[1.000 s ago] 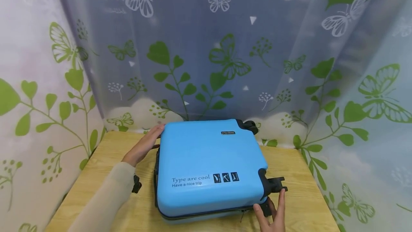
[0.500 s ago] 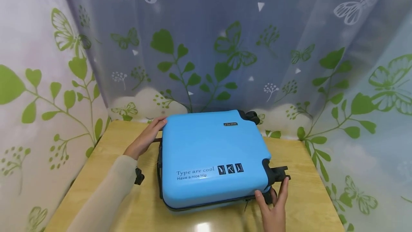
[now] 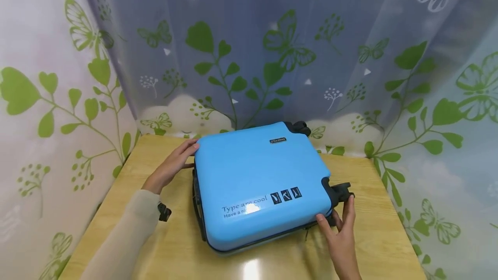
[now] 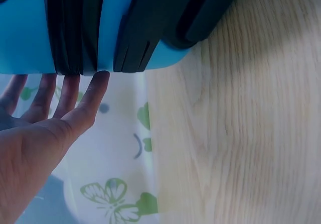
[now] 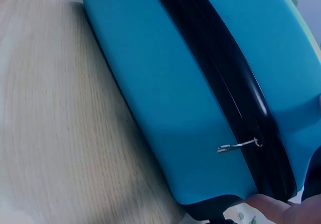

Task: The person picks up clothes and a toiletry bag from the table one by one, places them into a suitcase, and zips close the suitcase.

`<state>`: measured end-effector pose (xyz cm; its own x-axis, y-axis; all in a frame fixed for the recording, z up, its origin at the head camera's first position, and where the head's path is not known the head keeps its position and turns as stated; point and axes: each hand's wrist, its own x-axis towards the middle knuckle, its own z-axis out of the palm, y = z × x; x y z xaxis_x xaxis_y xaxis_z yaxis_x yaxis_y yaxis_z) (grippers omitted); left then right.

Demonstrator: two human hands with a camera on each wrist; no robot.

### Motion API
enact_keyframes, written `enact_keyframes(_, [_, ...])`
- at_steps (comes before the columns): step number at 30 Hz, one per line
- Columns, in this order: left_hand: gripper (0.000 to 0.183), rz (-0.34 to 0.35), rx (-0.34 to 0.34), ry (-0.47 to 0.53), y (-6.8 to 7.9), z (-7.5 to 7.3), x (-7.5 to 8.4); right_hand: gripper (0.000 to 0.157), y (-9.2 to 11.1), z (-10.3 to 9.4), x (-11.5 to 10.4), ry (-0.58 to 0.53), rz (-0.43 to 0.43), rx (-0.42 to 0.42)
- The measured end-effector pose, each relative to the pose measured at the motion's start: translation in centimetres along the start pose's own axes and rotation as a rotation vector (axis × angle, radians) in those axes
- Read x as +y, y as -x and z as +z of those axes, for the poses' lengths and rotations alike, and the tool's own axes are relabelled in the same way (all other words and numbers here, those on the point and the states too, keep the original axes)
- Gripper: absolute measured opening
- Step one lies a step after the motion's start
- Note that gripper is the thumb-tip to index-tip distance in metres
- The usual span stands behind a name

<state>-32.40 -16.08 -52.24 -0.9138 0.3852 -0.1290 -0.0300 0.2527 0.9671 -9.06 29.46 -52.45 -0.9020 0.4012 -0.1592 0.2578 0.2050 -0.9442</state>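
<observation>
A light blue hard-shell suitcase [image 3: 256, 172] lies flat on a wooden table, its lettered face up and its black wheels toward the right. My left hand [image 3: 173, 165] is at its far left corner, with straight fingertips against the side; the left wrist view shows these spread fingers [image 4: 90, 101] along the shell beside the black seam. At the near right corner, my right hand [image 3: 340, 232] holds the suitcase, thumb on the front side and index finger at a black wheel [image 3: 342, 191]. A metal zipper pull [image 5: 235, 146] hangs from the seam near the right hand.
The wooden table [image 3: 155, 254] ends at the back against a blue-grey curtain [image 3: 241, 46] printed with leaves and butterflies. More printed cloth [image 3: 43, 176] closes off the left and right sides. A black device [image 3: 164, 212] sits by the left wrist.
The suitcase has turned slightly counterclockwise on the table, its near right corner moving away from me with the right hand on it. The left hand stays at the far left corner. The head view tilts down.
</observation>
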Motion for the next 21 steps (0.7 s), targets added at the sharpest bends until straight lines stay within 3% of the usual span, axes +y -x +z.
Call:
enact_keyframes(7, [0.067,0.049,0.010,0.031,0.9,-0.4,-0.5,0.113,-0.9,-0.9,-0.2,0.016,-0.029,-0.032])
enact_keyframes(15, [0.067,0.023,-0.016,0.073,2.0,-0.5,-1.7,0.109,-1.4,-1.0,0.3,0.009,-0.072,-0.061])
enact_keyframes(21, [0.072,0.033,-0.047,0.045,2.5,-0.7,-2.1,0.106,-1.6,-1.0,0.4,-0.026,-0.102,-0.073])
